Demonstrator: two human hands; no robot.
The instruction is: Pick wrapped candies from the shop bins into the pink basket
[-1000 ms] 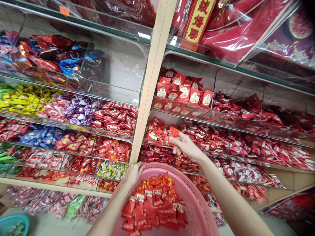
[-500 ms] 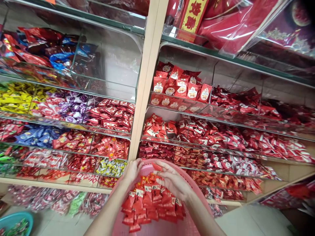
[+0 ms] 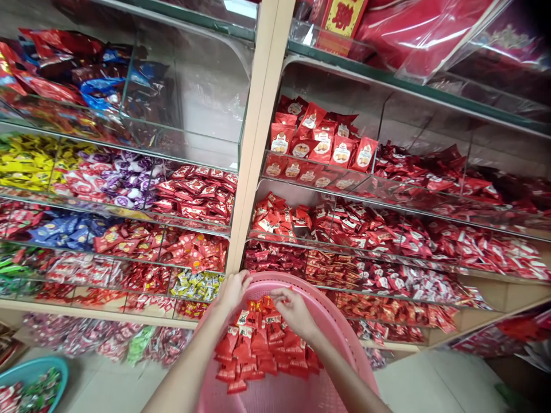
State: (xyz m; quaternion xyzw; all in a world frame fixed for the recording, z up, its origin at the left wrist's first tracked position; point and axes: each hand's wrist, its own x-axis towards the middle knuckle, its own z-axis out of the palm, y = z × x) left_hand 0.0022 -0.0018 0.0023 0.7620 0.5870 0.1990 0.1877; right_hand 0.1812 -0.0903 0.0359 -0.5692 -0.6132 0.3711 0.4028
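A pink plastic basket (image 3: 365,367) with a perforated rim stands in front of me. Inside lies a heap of red-wrapped candies (image 3: 258,344), some with white labels and black characters. Several orange wrappers (image 3: 260,304) show at the far end of the heap. My left hand (image 3: 235,291) is closed over the basket's far left rim. Over the far part of the heap, my right hand (image 3: 293,310) has its fingers curled. A sliver of red wrapper (image 3: 291,288) shows behind those fingers; the rest of it is hidden.
Glass-fronted shelves (image 3: 241,172) of wrapped sweets rise beyond the basket, split by a wooden post (image 3: 253,132). A teal basin (image 3: 62,376) with sweets stands on the floor at left. Bagged sweets (image 3: 107,338) lie under the bottom shelf.
My right hand has lowered toward the heap, and the red packet in its fingers is now mostly hidden. The left hand stays on the rim. My view has shifted slightly.
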